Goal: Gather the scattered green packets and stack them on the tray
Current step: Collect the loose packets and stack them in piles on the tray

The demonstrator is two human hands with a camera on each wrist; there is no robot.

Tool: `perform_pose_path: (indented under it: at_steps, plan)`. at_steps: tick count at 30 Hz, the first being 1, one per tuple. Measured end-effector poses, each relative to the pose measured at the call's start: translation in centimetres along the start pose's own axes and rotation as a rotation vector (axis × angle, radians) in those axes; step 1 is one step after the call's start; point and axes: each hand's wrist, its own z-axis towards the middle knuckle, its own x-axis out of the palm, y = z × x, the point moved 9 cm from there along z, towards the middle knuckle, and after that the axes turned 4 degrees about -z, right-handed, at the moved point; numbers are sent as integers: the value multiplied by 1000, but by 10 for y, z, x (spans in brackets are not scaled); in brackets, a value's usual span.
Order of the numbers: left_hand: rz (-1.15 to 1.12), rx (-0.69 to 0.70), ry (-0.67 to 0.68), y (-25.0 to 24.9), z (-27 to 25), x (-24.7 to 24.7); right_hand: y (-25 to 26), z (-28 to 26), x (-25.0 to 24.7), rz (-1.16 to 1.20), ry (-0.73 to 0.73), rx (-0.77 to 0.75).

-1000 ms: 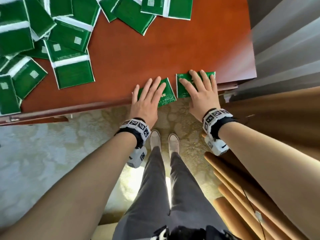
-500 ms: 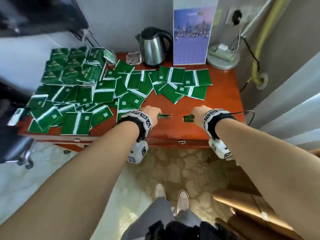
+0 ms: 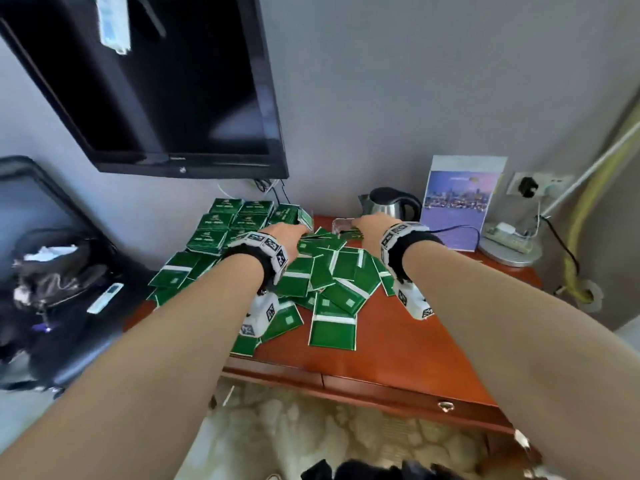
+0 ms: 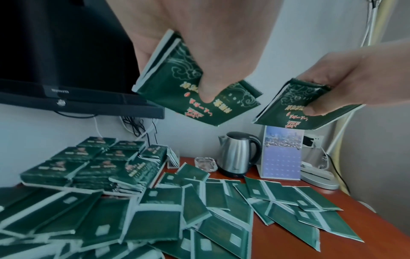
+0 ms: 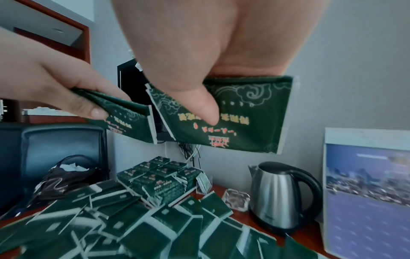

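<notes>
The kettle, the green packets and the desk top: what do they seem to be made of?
Kettle: apparently brushed stainless steel, with soft vertical sheen; its handle and lid look like black plastic.
Green packets: probably printed paper or thin film; the ones held bend under the thumbs and show white edge strips.
Desk top: reddish-brown wood or wood veneer, glossy finish reflecting light.

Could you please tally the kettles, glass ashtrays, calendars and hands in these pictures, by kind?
Kettle: 1
Ashtray: 1
Calendar: 1
Hands, each gripping packets: 2 (left hand, right hand)
Total: 5
</notes>
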Motion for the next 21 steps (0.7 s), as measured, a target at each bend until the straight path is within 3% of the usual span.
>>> perform_pose_path:
  at_steps: [11, 21]
  plan:
    - [57, 57, 5, 186, 29, -32, 134, 91, -34, 64, 45, 129]
    - [-20, 45, 69, 272, 98, -3, 173, 189, -6, 28, 137, 113]
